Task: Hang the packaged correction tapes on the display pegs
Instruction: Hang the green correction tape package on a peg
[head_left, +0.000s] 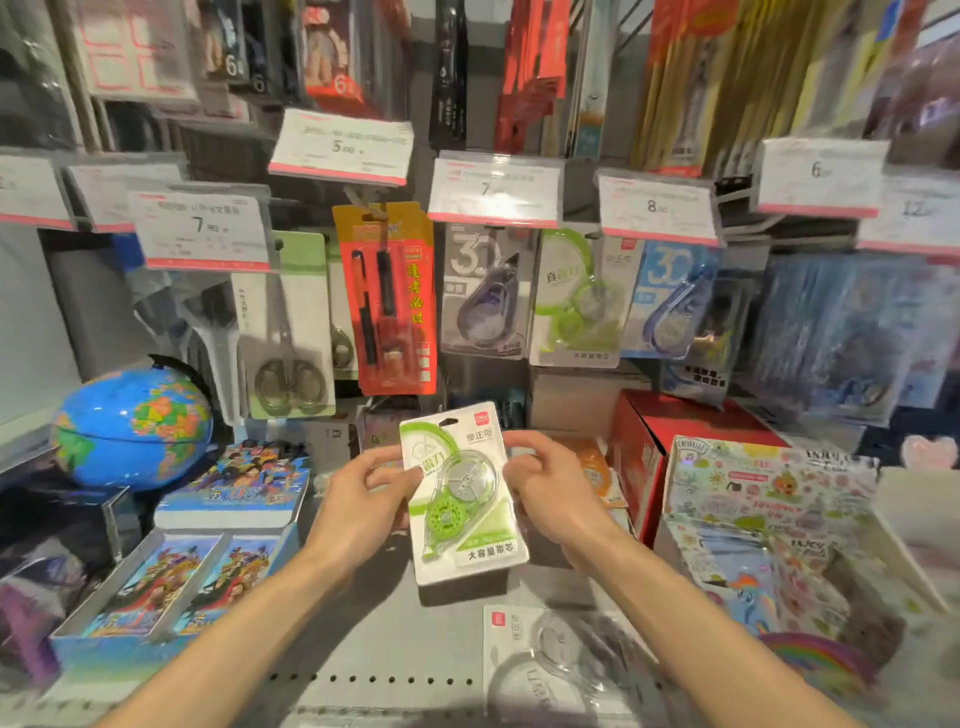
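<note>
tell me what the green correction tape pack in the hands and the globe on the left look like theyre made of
Green correction tape pack: apparently a white printed card back, matte, under a clear glossy plastic blister that shows glare over the green dispenser. Both hands, left and right, hold its edges.

Globe: probably hard glossy plastic, given the bright highlight on its blue surface; its dark arc could be plastic or metal.

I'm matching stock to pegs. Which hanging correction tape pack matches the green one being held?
The green-and-white hanging pack, between the grey pack and the blue pack; only it shares the held pack's green.
</note>
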